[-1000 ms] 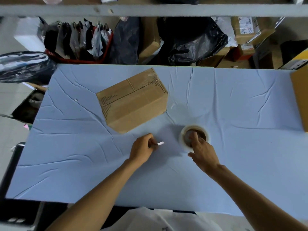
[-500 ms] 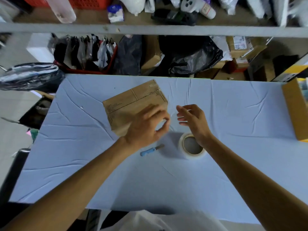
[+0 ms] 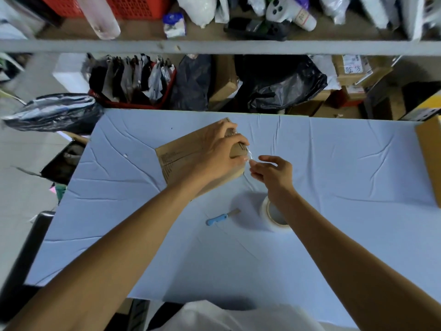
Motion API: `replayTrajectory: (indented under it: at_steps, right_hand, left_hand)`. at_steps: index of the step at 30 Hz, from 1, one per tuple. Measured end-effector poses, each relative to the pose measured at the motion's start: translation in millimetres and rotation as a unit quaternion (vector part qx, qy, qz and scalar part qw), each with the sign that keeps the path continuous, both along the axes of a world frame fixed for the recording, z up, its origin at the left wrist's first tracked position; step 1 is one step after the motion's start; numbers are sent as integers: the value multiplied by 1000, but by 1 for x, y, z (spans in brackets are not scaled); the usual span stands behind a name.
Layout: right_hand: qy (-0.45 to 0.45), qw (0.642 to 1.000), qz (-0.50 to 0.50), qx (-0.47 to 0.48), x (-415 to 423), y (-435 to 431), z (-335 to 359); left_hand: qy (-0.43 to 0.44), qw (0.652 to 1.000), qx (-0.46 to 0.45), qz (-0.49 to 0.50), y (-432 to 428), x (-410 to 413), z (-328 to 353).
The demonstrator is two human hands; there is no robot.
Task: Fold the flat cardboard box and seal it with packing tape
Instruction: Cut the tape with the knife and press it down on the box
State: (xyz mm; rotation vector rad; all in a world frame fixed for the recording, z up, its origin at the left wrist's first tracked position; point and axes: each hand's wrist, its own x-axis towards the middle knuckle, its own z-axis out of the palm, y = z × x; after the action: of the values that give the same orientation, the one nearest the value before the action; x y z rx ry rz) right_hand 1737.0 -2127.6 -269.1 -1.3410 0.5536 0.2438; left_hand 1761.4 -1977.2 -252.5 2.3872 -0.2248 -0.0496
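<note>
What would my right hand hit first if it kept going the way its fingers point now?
Most likely the near right corner of the cardboard box, where the clear tape strip hangs. The right hand points up and left at it; the left hand rests just beyond. Depth is hard to judge.

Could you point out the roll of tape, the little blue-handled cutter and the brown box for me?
White roll of packing tape [image 3: 269,217]: head view, on its outer left wall.
Small blue-handled cutter [image 3: 216,220]: head view, on the blue handle.
Brown cardboard box [image 3: 181,158]: head view, on its bare top face.

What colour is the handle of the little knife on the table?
Light blue. The knife lies beside the tape roll, clearest in the head view.
</note>
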Motion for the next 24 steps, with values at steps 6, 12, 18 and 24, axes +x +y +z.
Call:
replayTrajectory:
  at_steps: [6, 12, 18, 24]
  right_hand:
    - [-16, 1000, -21, -2, 2, 14, -9]
    - [-18, 997, -60, -48, 3, 23, -10]
    - [-7, 963, -110, -247, -5, 27, 5]
    - [-69, 973, -40, -214, -16, 44, 15]
  left_hand:
    - [-20, 999, 24, 13, -4, 0, -5]
    - [-94, 989, 109, 37, -10, -3, -11]
    - [-88, 988, 122, 35, -8, -1, -9]
    - [-95, 989, 106, 47, -8, -1, -12]
